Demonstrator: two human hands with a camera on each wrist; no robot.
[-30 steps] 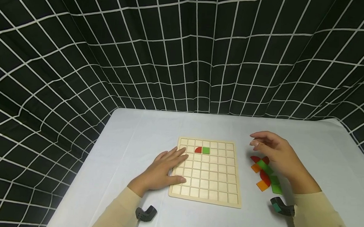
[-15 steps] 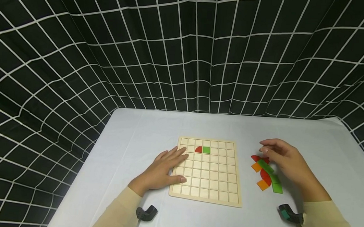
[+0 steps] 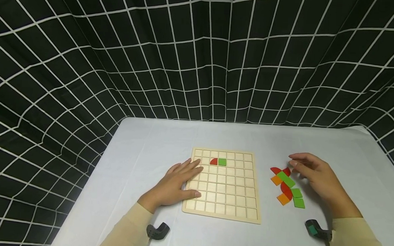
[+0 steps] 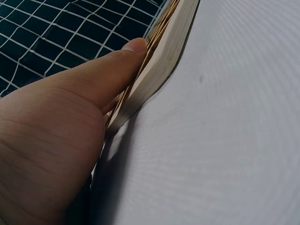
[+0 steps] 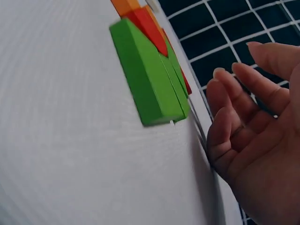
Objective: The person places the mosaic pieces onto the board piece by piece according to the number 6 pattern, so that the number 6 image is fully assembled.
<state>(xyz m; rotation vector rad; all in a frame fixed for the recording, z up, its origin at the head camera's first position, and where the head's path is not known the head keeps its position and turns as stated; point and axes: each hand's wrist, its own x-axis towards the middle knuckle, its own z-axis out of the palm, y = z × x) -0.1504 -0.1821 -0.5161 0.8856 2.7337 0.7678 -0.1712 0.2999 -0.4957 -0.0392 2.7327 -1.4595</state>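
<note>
My left hand (image 3: 176, 184) rests with spread fingers on the left edge of a pale wooden grid board (image 3: 227, 187). In the left wrist view, the thumb lies over the board's rim (image 4: 164, 58). One red quarter-round tile (image 3: 214, 161) and a green square tile (image 3: 222, 162) sit side by side in cells of the second row. To the board's right lies a loose group of green tiles (image 3: 285, 179), red tiles (image 3: 285, 191) and orange tiles (image 3: 283, 199). Just right of them hovers my right hand (image 3: 316, 177), fingers loosely bent; the right wrist view shows nothing in its palm (image 5: 267, 140).
A white cloth (image 3: 149, 146) covers the table. Behind it and at the sides hangs a black curtain (image 3: 193, 63) with a white grid. Dark curved devices stick out at both cuffs, one by the left wrist (image 3: 158, 231), another by the right wrist (image 3: 317, 230).
My right hand has drawn back to the right and slightly towards me, off the loose tiles, uncovering more of them. The left hand and the tiles have stayed in place.
</note>
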